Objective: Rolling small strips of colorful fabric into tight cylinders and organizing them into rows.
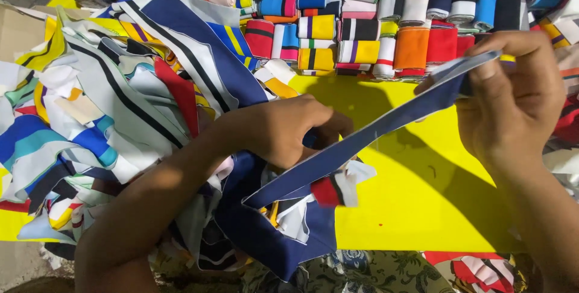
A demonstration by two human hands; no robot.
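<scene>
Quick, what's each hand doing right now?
Left hand: closed on the near end of the navy fabric strip.
Right hand: fingers pinching the strip's far end, stretching it over the yellow table.

- A long navy fabric strip (374, 133) with a pale edge, pulled taut and slanting up from lower left to upper right above the yellow desk (422, 196)
- Its upper end is pinched in the right hand (512, 100); its lower end, by the left hand (283, 130), runs into a folded navy piece

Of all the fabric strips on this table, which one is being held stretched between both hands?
The navy blue strip with pale edging: the right hand pinches its upper end, the left hand grips it lower down. The others lie loose or rolled.
</scene>
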